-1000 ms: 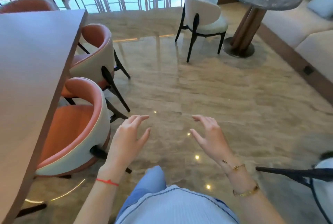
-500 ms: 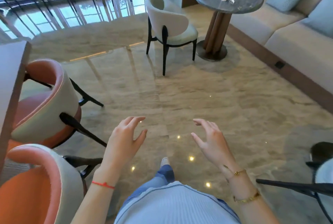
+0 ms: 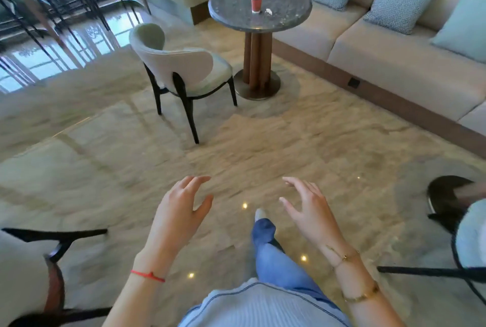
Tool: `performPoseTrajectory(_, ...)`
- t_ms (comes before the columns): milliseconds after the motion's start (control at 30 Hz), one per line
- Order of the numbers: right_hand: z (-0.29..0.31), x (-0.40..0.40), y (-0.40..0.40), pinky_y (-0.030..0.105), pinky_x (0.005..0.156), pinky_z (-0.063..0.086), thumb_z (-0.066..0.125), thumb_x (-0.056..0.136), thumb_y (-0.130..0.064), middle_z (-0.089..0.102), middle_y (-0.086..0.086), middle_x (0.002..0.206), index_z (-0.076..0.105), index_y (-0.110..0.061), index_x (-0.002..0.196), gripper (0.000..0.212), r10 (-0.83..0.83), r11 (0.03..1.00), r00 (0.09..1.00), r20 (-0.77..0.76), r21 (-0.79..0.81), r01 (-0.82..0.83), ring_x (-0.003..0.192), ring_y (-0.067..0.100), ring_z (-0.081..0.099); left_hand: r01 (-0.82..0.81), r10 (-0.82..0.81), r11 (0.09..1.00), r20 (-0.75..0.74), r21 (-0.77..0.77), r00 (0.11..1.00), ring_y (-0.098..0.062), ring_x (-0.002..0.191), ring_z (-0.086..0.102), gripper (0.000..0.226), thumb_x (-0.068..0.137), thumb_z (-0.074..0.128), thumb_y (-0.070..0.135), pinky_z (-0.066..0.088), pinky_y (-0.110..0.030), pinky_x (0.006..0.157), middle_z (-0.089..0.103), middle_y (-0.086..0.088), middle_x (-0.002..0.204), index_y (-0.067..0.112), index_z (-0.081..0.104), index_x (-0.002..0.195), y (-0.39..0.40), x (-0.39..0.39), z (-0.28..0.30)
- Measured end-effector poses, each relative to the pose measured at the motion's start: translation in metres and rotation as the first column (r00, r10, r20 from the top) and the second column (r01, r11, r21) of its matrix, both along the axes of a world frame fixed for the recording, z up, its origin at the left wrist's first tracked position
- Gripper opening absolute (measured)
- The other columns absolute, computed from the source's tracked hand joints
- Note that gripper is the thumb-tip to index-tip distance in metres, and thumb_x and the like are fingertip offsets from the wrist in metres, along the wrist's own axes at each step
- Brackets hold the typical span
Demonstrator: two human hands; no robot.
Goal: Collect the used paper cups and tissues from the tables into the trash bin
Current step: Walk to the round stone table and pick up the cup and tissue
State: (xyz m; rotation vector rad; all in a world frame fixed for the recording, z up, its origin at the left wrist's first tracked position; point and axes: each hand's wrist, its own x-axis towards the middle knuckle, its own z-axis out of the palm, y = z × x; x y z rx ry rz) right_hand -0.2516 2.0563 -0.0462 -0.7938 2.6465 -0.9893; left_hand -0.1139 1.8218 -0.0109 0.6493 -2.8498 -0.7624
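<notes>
A red paper cup [image 3: 256,3] stands upright on a round dark stone table [image 3: 286,15] at the far middle of the head view. Just right of the cup lies a small crumpled white tissue [image 3: 268,11]. My left hand [image 3: 178,215] and my right hand [image 3: 309,212] are held out in front of my body over the floor, far short of the table. Both hold nothing, with fingers spread and loosely bent. No trash bin is in view.
A white chair [image 3: 181,69] with black legs stands left of the table. A long beige sofa [image 3: 394,53] with blue cushions runs behind and to the right. Chair parts [image 3: 52,255] sit at my lower left, and another chair [image 3: 462,242] at my lower right. Marble floor lies between.
The view has swung right and advanced: the long wooden table and orange chairs have left the frame, and the round table with the cup is nearer and more central. Both hands stay empty.
</notes>
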Motion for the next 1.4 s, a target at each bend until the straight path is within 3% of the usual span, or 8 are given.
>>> performPoseTrajectory(433,0.004,-0.281,-0.105,0.016,0.091,0.030,0.060,0.089,-0.031,0.052,-0.020,0.115,0.049,-0.031,0.128,0.041,-0.024,1.000,0.999,-0.034,-0.019,0.024,0.116,0.004,0.042,-0.046,0.046,0.999,-0.065,0.008,0.997,-0.012,0.109,0.059,0.039,0.089,0.062,0.036,0.049,-0.028,0.089,0.061,0.009,0.120,0.028,0.058,0.127,-0.113,-0.275,0.007)
performPoseTrajectory(733,0.011,-0.445,-0.174,0.019,0.092,0.032,0.060,0.089,-0.032,0.056,-0.013,0.121,0.051,-0.030,0.128,0.040,0.006,1.000,0.999,-0.048,-0.009,-0.006,0.115,0.006,0.042,-0.089,0.092,0.996,-0.092,0.031,0.992,-0.017,0.103,0.063,0.038,0.088,0.065,0.030,0.049,-0.028,0.083,0.061,0.008,0.122,0.025,0.060,0.125,-0.177,-0.431,0.010)
performPoseTrajectory(1067,-0.011,-0.624,-0.264,0.017,0.089,0.032,0.062,0.088,-0.030,0.055,-0.016,0.117,0.052,-0.030,0.126,0.039,-0.041,0.999,0.998,-0.044,0.003,0.041,0.112,0.005,0.044,-0.032,0.036,0.999,-0.112,0.043,0.993,-0.015,0.109,0.060,0.039,0.087,0.065,0.029,0.051,-0.035,0.090,0.061,0.008,0.121,0.025,0.059,0.126,-0.276,-0.621,-0.013)
performPoseTrajectory(1300,0.000,-0.775,-0.345,0.013,0.089,0.029,0.063,0.088,-0.027,0.056,-0.014,0.115,0.054,-0.025,0.125,0.038,-0.095,0.995,0.991,-0.095,-0.039,0.092,0.106,0.001,0.041,0.012,-0.008,1.000,-0.127,0.027,0.992,-0.014,0.108,0.060,0.042,0.090,0.062,0.032,0.044,-0.023,0.085,0.059,0.007,0.126,0.027,0.052,0.130,-0.356,-0.785,-0.011)
performPoseTrajectory(1400,0.004,-0.832,-0.371,0.009,0.088,0.027,0.065,0.086,-0.022,0.060,-0.008,0.114,0.057,-0.021,0.121,0.036,-0.104,0.994,0.989,-0.105,-0.053,0.099,0.107,0.010,0.047,0.020,-0.017,1.000,-0.148,0.024,0.989,-0.014,0.109,0.059,0.045,0.089,0.061,0.031,0.046,-0.026,0.084,0.059,0.007,0.126,0.029,0.049,0.133,-0.380,-0.847,-0.007)
